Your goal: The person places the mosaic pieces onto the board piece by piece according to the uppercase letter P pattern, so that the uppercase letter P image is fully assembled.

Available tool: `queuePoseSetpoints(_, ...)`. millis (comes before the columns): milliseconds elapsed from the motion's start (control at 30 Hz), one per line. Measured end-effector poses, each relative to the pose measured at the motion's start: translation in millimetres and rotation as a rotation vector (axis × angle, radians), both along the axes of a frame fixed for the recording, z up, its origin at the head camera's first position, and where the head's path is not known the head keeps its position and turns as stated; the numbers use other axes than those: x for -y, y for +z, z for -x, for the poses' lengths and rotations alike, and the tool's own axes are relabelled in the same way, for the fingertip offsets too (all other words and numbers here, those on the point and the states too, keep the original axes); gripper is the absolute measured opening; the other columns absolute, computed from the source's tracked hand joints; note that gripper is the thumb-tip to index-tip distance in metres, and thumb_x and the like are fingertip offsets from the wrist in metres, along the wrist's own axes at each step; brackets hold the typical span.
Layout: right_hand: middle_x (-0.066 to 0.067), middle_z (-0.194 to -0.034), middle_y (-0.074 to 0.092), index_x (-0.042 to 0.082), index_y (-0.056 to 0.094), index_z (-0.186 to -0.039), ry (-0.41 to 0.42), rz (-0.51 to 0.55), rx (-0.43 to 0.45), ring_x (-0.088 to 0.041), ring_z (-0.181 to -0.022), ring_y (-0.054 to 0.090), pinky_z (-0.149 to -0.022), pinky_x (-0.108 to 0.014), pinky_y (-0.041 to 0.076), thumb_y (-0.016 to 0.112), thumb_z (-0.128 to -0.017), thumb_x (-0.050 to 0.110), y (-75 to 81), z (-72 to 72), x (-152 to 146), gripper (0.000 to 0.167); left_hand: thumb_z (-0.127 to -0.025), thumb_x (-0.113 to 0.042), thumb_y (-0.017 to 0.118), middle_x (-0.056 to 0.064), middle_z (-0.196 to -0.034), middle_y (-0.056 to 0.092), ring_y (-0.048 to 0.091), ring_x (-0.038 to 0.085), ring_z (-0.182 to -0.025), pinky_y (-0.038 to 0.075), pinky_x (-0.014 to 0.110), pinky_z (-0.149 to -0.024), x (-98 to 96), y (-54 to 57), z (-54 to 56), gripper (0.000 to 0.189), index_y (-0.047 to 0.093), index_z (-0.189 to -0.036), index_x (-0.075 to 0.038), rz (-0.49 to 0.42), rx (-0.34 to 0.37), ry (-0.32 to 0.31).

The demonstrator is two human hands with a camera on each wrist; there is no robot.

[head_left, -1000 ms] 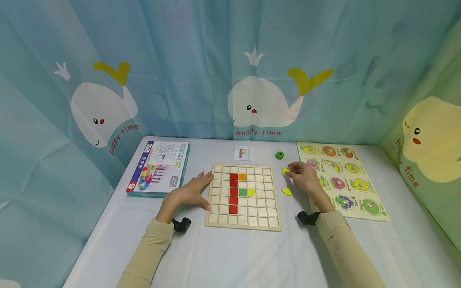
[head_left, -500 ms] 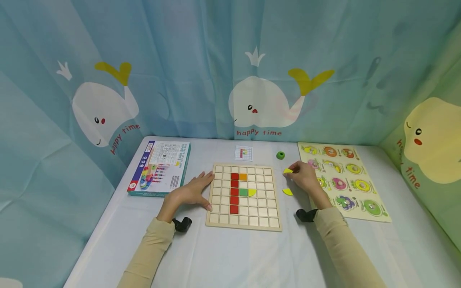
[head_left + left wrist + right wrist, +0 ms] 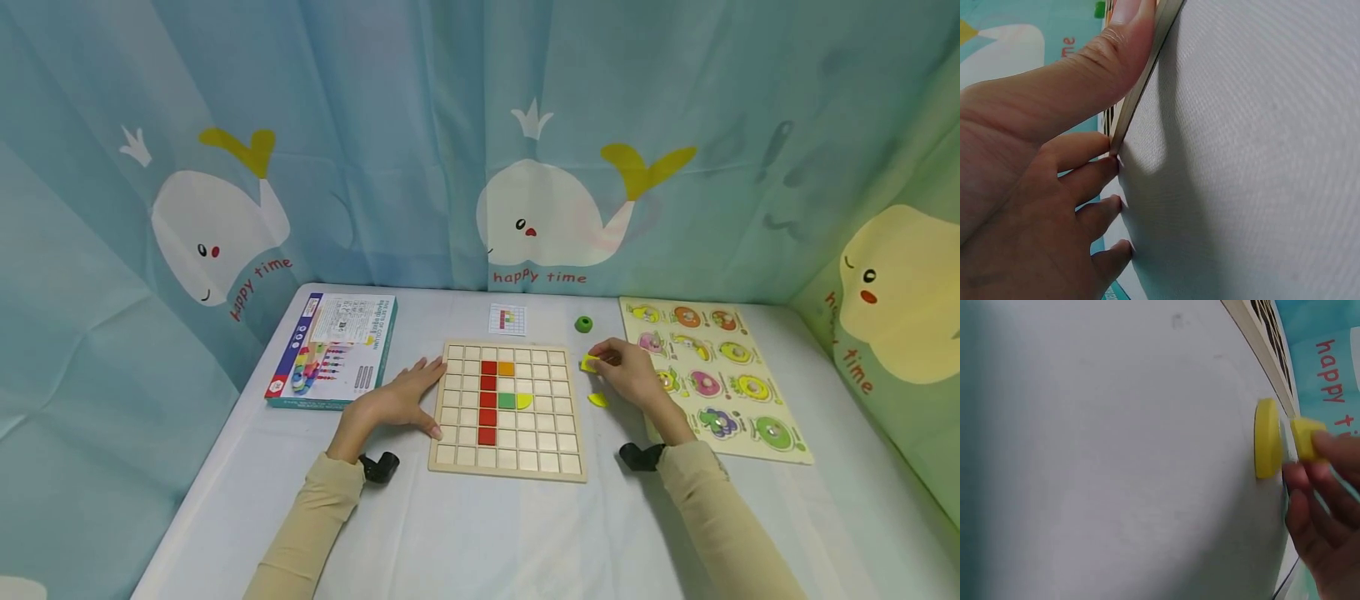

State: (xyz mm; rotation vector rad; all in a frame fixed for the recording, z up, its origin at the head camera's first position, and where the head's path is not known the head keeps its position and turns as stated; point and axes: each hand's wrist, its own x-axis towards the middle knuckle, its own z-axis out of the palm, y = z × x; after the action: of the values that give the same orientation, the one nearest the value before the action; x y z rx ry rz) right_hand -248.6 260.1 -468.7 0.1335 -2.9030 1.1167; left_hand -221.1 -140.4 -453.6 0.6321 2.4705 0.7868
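Note:
A wooden grid board (image 3: 507, 475) lies on the table in the head view. On it are a column of several red squares (image 3: 487, 418), an orange square (image 3: 506, 368), a green square (image 3: 507, 401) and a yellow quarter-circle (image 3: 524, 401). My left hand (image 3: 393, 400) is spread along the board's left edge, thumb and fingertips touching the side. Between thumb and fingers, my right hand (image 3: 630, 371) pinches a yellow piece (image 3: 588, 363), just right of the board; the fingers partly hide its shape. Just nearer me lies another yellow rounded piece (image 3: 597, 400) on the cloth.
Behind the board lies a small pattern card (image 3: 507, 318), with a green bead (image 3: 583, 323) to its right. A fruit puzzle board (image 3: 705, 382) is at the right, under part of the right forearm. A flat toy box (image 3: 371, 354) lies on the left.
My right hand turns the yellow piece in its fingers, and the piece has shifted slightly left and nearer me. The left hand stays at the board's edge.

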Motion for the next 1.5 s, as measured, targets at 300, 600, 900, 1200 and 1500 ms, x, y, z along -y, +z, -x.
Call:
queuePoseSetpoints(300,-0.017,-0.101,0.073,-0.001,0.071,-0.109,0.088,0.084,0.043,-0.021,-0.08,0.066,-0.062,-0.023,0.057,0.065,-0.1,0.008,5.0,-10.3,15.9,0.015,-0.077,-0.027,0.091,0.013,-0.174,0.009,0.0,0.036,-0.161,0.006,0.056,-0.13,-0.7,0.1,0.0,0.114,0.02,-0.164,-0.003,0.021,0.007,0.006)
queuePoseSetpoints(600,-0.018,-0.103,0.074,-0.002,0.071,-0.113,0.15,0.091,0.063,-0.022,-0.086,0.069,-0.068,-0.024,0.055,0.07,-0.095,0.004,10.0,-14.9,37.5,0.019,-0.077,-0.024,0.091,0.019,-0.172,0.012,0.003,0.041,-0.16,0.007,0.058,-0.13,-0.4,-2.5,1.0,0.112,0.022,-0.162,0.003,0.0,-0.023,-0.014)
queuePoseSetpoints(900,-0.018,-0.108,0.074,-0.003,0.07,-0.124,0.242,0.141,0.155,-0.024,-0.095,0.072,-0.076,-0.024,0.057,0.068,-0.094,0.001,10.0,-17.0,56.3,0.03,-0.077,-0.026,0.09,0.017,-0.173,0.011,0.002,0.039,-0.16,0.007,0.056,-0.13,0.6,0.5,-0.7,0.112,0.022,-0.163,0.001,0.023,-0.014,0.0)
queuePoseSetpoints(1200,-0.01,-0.102,0.07,0.001,0.072,-0.124,0.278,0.076,0.174,-0.02,-0.09,0.063,-0.083,-0.031,0.056,0.07,-0.096,0.009,9.4,-14.8,70.2,0.03,-0.078,-0.026,0.09,0.018,-0.172,0.011,0.002,0.039,-0.16,0.006,0.056,-0.13,0.2,0.0,1.2,0.112,0.021,-0.162,0.001,0.017,-0.014,-0.015)
queuePoseSetpoints(1500,-0.009,-0.103,0.072,0.001,0.073,-0.121,0.341,0.022,0.164,-0.019,-0.088,0.06,-0.084,-0.034,0.054,0.071,-0.096,0.011,11.7,-14.2,76.3,0.027,-0.077,-0.026,0.09,0.016,-0.173,0.011,0.001,0.037,-0.16,0.006,0.056,-0.13,0.0,0.2,1.4,0.114,0.021,-0.163,-0.001,0.018,0.002,-0.002)
